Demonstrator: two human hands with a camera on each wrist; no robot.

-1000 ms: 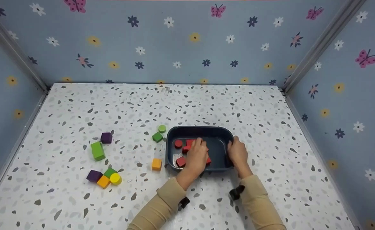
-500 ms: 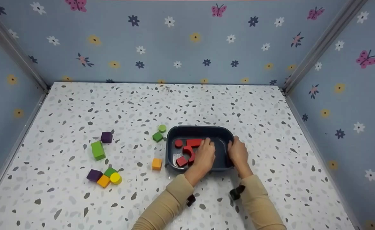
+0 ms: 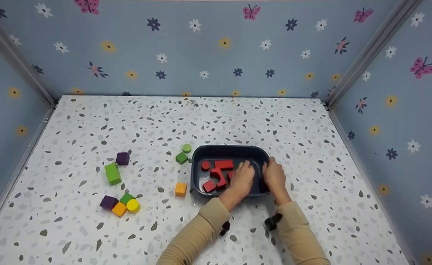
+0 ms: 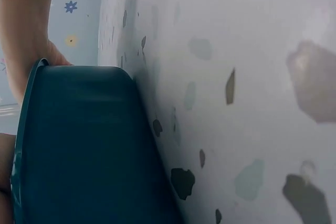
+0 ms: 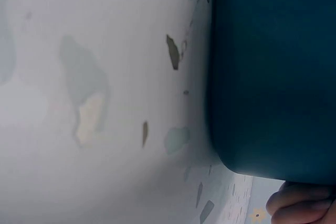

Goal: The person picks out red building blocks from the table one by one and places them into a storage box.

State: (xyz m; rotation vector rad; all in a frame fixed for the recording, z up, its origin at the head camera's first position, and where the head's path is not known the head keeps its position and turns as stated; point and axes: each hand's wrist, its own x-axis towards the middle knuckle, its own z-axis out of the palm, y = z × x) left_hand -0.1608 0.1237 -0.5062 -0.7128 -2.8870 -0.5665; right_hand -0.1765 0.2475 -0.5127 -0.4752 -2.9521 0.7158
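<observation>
A dark blue rectangular box (image 3: 229, 147) sits on the speckled table. My right hand (image 3: 275, 177) grips its right rim; in the right wrist view its curled fingers (image 5: 299, 203) show at the box's wall. Inside the box reaches my left hand (image 3: 241, 179), fingers bent downward; I cannot tell whether they hold a block. To its left lie a red cylinder (image 3: 205, 165), a red rectangular block (image 3: 224, 164), a red arch (image 3: 216, 173) and a red cube (image 3: 209, 186). Another red block (image 3: 230, 175) is partly hidden by the left hand.
Left of the box are a light green cylinder (image 3: 187, 148), a green cube (image 3: 181, 158) and an orange cube (image 3: 181, 189). Farther left lie purple cubes (image 3: 123, 158), a green rectangular block (image 3: 113, 174) and a yellow cylinder (image 3: 133, 206). Flowered walls (image 3: 216, 59) enclose the table.
My left hand has moved rightward inside the box, uncovering the red rectangular block, the arch and part of another red block. The right hand and the box have stayed in place.
</observation>
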